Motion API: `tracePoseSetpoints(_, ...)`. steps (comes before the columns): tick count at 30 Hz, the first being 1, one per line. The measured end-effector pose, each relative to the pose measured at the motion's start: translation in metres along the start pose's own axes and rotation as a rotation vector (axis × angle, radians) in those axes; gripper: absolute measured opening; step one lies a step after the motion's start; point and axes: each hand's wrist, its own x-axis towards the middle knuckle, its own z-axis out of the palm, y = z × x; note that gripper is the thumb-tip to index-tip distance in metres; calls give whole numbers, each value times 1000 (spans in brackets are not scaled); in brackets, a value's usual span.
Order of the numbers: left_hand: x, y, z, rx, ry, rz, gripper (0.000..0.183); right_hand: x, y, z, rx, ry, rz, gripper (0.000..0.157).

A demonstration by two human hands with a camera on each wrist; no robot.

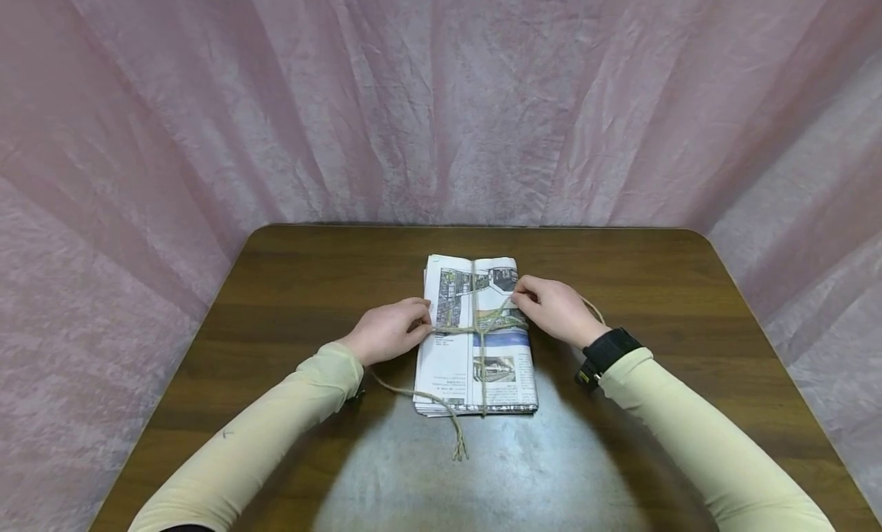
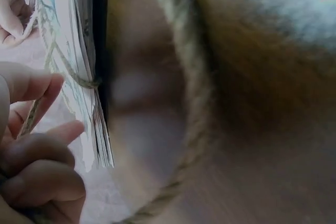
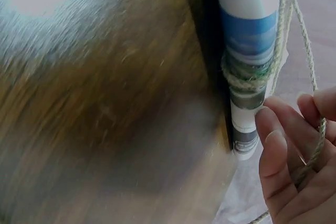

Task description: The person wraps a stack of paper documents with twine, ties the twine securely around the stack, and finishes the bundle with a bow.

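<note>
A folded stack of newspapers (image 1: 448, 371) lies on the table, with twine (image 1: 473, 287) running lengthwise and crosswise over it and meeting near its middle. At the stack's left edge my left hand (image 1: 394, 329) pinches one end of the twine; its tail droops below the hand to a frayed tip over the near edge. My right hand (image 1: 554, 310) holds the other twine end at the right edge, the cord lifted slightly off the paper. In the right wrist view that twine (image 3: 321, 135) passes between thumb and fingers. The left wrist view shows twine wrapping the newspapers' side (image 2: 86, 40).
The brown wooden table (image 1: 317, 264) extends around the stack, glossy toward the front. Pink curtains (image 1: 441, 103) hang behind and along both sides. A black device (image 1: 609, 352) is strapped on the right wrist.
</note>
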Motion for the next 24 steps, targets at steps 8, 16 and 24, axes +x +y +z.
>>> tracePoseSetpoints(8,4,-10,-8,-150,-157,-45,12,-2,4,2,5,-15,19,15)
tracePoseSetpoints(16,5,-22,-9,-276,-196,-47,21,-7,14,1,224,-91,53,18)
tracePoseSetpoints(24,3,-25,-7,-281,-230,-26,51,-16,16,-2,203,-94,22,15)
